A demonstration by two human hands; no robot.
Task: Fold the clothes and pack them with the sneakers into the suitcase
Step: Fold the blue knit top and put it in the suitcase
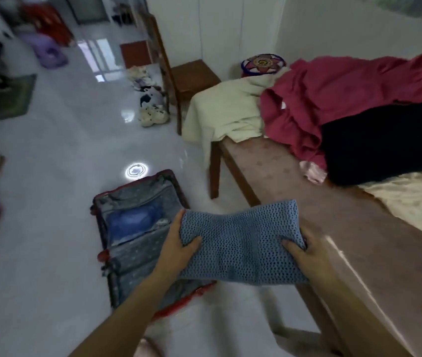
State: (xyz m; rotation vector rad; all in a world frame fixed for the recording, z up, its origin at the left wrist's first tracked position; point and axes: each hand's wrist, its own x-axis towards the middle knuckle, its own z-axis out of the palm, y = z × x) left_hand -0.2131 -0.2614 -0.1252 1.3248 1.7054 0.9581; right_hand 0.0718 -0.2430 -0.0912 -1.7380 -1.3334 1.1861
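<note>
I am gripping the folded blue knit top (240, 243) at both ends, left hand (179, 246) and right hand (305, 251) pinching its edges so the folds hold, carrying it off the bench's (295, 181) front edge toward the open suitcase (138, 228) on the floor.

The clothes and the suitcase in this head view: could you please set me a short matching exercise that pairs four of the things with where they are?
Things:
1. blue knit garment
2. suitcase
3. cream garment
4. black garment

Places:
A. draped over the far end of the bench
B. open on the floor
C. held folded between the left hand and the right hand
D. lying partly on the pink garment

Pairs: 1-C, 2-B, 3-A, 4-D
</note>
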